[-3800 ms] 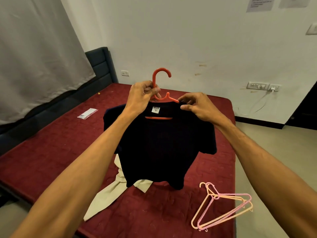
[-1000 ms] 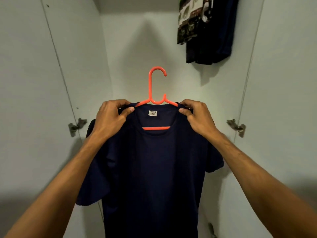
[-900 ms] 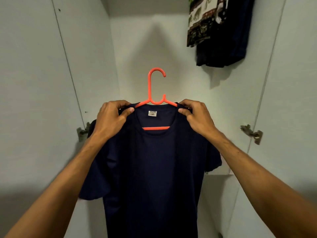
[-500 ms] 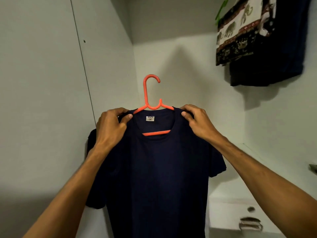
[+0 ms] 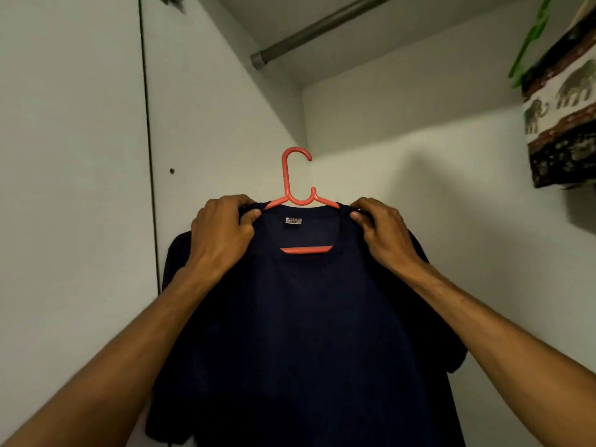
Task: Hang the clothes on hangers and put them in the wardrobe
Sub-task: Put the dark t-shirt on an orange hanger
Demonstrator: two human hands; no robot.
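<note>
A dark navy T-shirt [image 5: 303,333] hangs on an orange plastic hanger [image 5: 288,182] that I hold up inside the wardrobe. My left hand [image 5: 219,233] grips the shirt's left shoulder over the hanger arm. My right hand [image 5: 383,233] grips the right shoulder the same way. The hanger's hook stands upright and free, well below the grey metal rail [image 5: 319,27] at the top of the wardrobe. A white size label shows inside the collar.
An elephant-print garment [image 5: 564,124] hangs at the far right on a green hanger [image 5: 529,40]. The wardrobe's white side wall [image 5: 209,124] and door [image 5: 71,188] are on the left, its back wall behind the shirt.
I have carried the shirt from the bed into the wardrobe. Over the last second my view tilted upward, bringing the rail into sight, and the hanger rose with both hands still on the shoulders.
</note>
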